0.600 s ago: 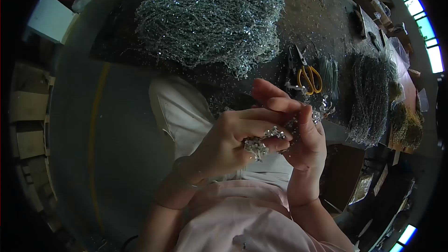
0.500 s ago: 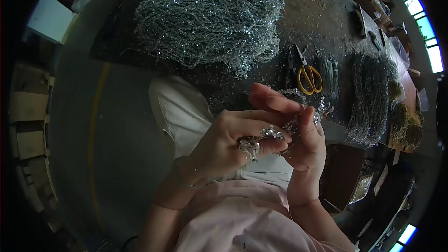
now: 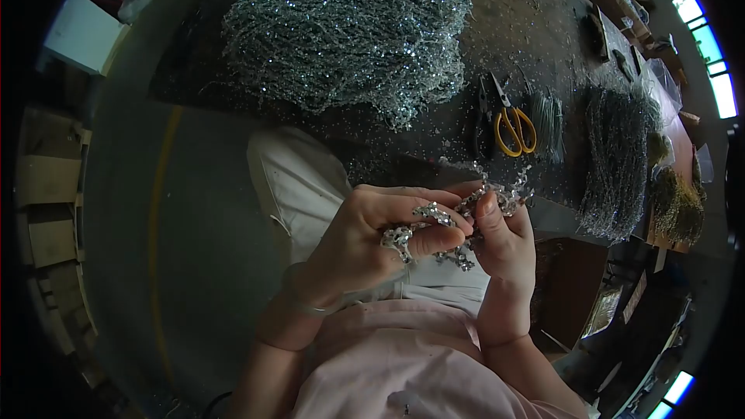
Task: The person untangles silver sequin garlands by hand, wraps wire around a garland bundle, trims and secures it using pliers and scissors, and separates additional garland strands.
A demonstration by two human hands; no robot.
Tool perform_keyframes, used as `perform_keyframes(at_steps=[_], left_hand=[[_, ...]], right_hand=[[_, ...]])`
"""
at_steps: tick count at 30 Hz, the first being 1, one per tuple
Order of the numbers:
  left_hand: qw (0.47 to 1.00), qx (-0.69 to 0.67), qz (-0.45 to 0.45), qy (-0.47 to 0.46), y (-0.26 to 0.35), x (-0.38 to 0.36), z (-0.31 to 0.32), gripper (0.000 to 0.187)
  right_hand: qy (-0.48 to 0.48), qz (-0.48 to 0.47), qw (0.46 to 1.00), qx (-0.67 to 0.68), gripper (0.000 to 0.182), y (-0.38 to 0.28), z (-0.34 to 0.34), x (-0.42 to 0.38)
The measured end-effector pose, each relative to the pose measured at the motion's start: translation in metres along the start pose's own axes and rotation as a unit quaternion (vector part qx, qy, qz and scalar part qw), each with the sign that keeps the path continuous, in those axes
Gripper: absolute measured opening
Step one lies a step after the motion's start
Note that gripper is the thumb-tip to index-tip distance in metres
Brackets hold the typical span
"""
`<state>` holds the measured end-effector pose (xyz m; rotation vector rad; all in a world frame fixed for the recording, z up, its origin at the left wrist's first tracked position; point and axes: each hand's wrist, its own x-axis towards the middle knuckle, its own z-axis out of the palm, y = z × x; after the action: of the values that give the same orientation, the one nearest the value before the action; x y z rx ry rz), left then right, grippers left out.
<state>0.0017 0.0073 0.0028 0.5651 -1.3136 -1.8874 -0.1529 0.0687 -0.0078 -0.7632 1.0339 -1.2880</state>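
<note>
A silver glitter sprig [image 3: 508,200] is held between both hands above my lap. My left hand [image 3: 380,225] is closed, thumb and forefinger pinching the sprig, with sparkly ends poking out between the fingers. My right hand [image 3: 504,242] grips its other side under the thumb, while glittery tips spread beyond the fingertips. Some of the right fingers are hidden behind the sprig. Just past the hands on the dark table [image 3: 512,39] lie yellow-handled scissors [image 3: 515,132], dark-handled pliers [image 3: 483,112] and a bundle of thin green wires [image 3: 549,128].
A big pile of silver glitter sprigs [image 3: 349,35] covers the table's far left. More silver strands [image 3: 617,163] lie to the right, near a golden bunch [image 3: 677,206]. A cardboard box [image 3: 570,287] stands low at right. Glitter flecks are scattered over the tabletop.
The raised fingers have come down around the sprig, and both hands have shifted slightly left. More of the sprig now shows between and below the hands. Table items stay put.
</note>
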Motion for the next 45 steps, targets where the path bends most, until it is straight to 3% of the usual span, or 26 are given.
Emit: perform_keyframes(at_steps=[5, 11, 15, 18, 23, 27, 33, 42, 45], left_hand=[[0.997, -0.014, -0.073, 0.006, 0.007, -0.002, -0.004, 0.019], [0.998, 0.0, -0.035, -0.05, 0.004, -0.003, -0.01, 0.012], [0.997, -0.015, -0.071, -0.005, 0.005, -0.004, -0.005, 0.02], [0.994, -0.024, -0.081, -0.066, 0.001, -0.005, -0.008, 0.014], [0.988, -0.087, -0.1, -0.077, -0.004, -0.003, -0.007, 0.014], [0.991, -0.068, -0.091, -0.074, 0.001, -0.005, -0.009, 0.016], [0.994, -0.034, -0.048, -0.086, -0.004, -0.002, -0.01, 0.014], [0.992, -0.025, -0.077, -0.092, -0.004, -0.004, -0.007, 0.014], [0.988, -0.017, -0.124, -0.086, 0.001, -0.004, -0.005, 0.013]], right_hand=[[-0.022, -0.056, 0.998, -0.037, 0.031, 0.005, -0.008, -0.001], [-0.063, -0.056, 0.996, -0.025, 0.032, 0.002, -0.023, 0.0], [-0.1, -0.065, 0.992, -0.05, 0.036, -0.003, -0.032, 0.002], [-0.101, -0.064, 0.991, -0.051, 0.039, -0.004, -0.032, 0.003], [-0.059, -0.063, 0.99, 0.114, 0.041, 0.005, -0.021, 0.003], [-0.046, -0.018, 0.996, 0.07, 0.04, 0.006, -0.032, -0.002], [-0.103, -0.039, 0.968, 0.225, 0.043, 0.004, -0.03, 0.002], [0.028, 0.0, 0.987, 0.157, 0.038, -0.023, -0.03, -0.007], [0.085, 0.004, 0.992, 0.098, 0.034, -0.026, -0.027, -0.008]])
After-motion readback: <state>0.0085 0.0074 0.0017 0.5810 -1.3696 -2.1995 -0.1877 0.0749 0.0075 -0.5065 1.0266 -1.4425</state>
